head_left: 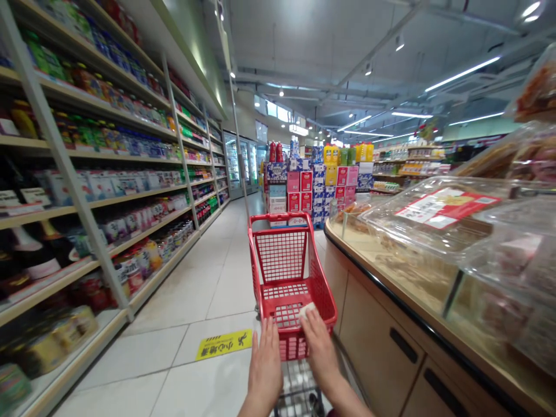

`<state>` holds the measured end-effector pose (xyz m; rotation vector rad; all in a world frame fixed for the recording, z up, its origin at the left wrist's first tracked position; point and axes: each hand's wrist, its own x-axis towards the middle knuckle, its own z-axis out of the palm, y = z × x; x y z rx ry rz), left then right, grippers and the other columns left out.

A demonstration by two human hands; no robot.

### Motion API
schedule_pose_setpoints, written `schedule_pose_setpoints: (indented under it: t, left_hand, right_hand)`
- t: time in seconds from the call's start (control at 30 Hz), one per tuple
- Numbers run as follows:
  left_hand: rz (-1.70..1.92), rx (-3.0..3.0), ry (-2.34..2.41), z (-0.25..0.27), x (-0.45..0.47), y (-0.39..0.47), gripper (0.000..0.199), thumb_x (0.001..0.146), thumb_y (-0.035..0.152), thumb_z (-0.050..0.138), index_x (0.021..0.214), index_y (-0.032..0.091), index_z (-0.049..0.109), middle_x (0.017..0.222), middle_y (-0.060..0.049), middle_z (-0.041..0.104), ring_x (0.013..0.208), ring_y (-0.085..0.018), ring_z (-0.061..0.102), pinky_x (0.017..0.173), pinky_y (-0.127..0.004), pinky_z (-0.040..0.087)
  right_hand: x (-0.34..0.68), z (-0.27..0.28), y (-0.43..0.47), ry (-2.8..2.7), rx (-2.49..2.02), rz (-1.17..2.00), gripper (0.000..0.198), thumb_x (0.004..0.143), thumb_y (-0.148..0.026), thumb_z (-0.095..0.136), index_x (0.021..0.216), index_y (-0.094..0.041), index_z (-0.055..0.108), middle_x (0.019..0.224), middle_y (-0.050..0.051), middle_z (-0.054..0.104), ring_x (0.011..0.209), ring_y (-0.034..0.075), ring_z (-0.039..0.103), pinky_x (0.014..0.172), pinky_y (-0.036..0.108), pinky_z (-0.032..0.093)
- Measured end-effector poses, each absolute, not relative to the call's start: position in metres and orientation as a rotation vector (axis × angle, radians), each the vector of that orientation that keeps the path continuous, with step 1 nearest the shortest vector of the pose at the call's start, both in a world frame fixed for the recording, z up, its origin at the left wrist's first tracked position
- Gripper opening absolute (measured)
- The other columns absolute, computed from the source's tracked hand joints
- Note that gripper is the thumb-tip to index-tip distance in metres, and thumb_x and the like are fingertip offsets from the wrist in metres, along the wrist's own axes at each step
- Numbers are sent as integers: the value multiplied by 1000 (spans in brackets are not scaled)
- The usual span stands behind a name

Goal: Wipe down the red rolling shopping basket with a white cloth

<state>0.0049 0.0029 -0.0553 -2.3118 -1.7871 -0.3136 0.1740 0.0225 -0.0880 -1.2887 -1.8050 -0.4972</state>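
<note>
A red plastic shopping cart (286, 289) with grid walls stands in the aisle in front of me, and its basket holds no goods. My left hand (266, 365) lies at the basket's near left edge, its fingers stretched out and holding nothing. At the near right edge, my right hand (320, 347) has its fingers over a small white cloth (305, 310), pressed against the red plastic. Whether the cloth is fabric or paper tissue is unclear. Below my hands part of the cart's metal lower frame (297, 385) shows.
Long shelves (143, 229) of bottles and packs line the left side. A wooden counter (382, 324) stands close on the right, with clear plastic food boxes (438, 211) on it. Stacked drink cartons (319, 194) stand ahead. A yellow floor sign (223, 345) lies left of the cart.
</note>
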Motion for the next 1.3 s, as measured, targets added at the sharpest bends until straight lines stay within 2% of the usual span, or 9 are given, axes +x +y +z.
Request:
schedule_pose_setpoints:
  t: [0.13,0.3,0.5,0.7,0.83,0.97,1.1,1.23,1.3]
  left_hand:
    - [-300,-2315,-1714,-56,1,2,65,65,-4,26,128,13,33,137,-7,27,126,-19,26,101,-43,28]
    - [-300,-2330,-1675,-51,0,-3,66,64,-4,27,128,13,33,136,-7,29,126,-19,26,102,-43,27]
    - [-328,-2301,-1652,-49,4,-9,58,70,1,27,127,11,34,137,-8,27,126,-20,26,101,-43,27]
    - [-382,-2285,-1625,-51,3,-8,57,70,5,31,127,11,35,136,-9,31,126,-21,27,102,-43,26]
    - [-410,-2257,-1655,-54,7,-7,53,72,7,32,124,10,40,135,-10,34,125,-22,28,101,-41,27]
    - [-427,-2331,-1639,-49,4,-8,55,69,4,32,124,10,41,133,-11,38,125,-21,29,102,-43,24]
    - [-558,-2390,-1734,-38,19,-3,54,68,6,34,120,7,44,130,-15,41,123,-25,32,102,-51,20]
    - [-730,-2661,-1594,-32,55,9,53,72,10,29,125,9,37,131,-12,41,121,-18,36,100,-42,29]
    - [-737,-2729,-1583,-31,72,17,51,75,12,25,124,8,38,128,-13,45,118,-19,40,97,-43,32]
  right_hand:
    - [162,-88,23,-1991,-1094,-493,48,83,-10,36,128,-27,37,126,4,47,122,17,35,92,35,42]
    - [195,-82,27,-1788,-1373,-490,51,81,-4,32,127,-26,39,129,7,43,123,21,32,94,43,37]
    - [171,-84,20,-2012,-1131,-462,48,81,-5,34,125,-23,42,128,7,45,125,18,29,95,39,38]
    - [203,-78,17,-1800,-1393,-432,50,79,-4,35,124,-25,42,132,8,40,126,21,27,95,45,35]
    - [181,-81,11,-1958,-1220,-415,53,79,-2,33,125,-25,41,131,5,41,126,18,28,96,39,36]
    - [201,-76,13,-1917,-1344,-425,50,80,-4,32,123,-27,43,130,6,43,125,19,30,96,45,34]
    - [212,-76,9,-1800,-1428,-303,52,77,-3,33,123,-24,44,133,8,38,126,20,27,97,45,33]
    - [180,-67,-1,-1834,-1332,-69,59,72,-7,40,130,-14,34,132,13,39,125,21,28,100,44,30]
    - [173,-54,-5,-1860,-1334,111,64,71,-11,43,133,-11,25,132,14,38,124,20,32,99,39,33]
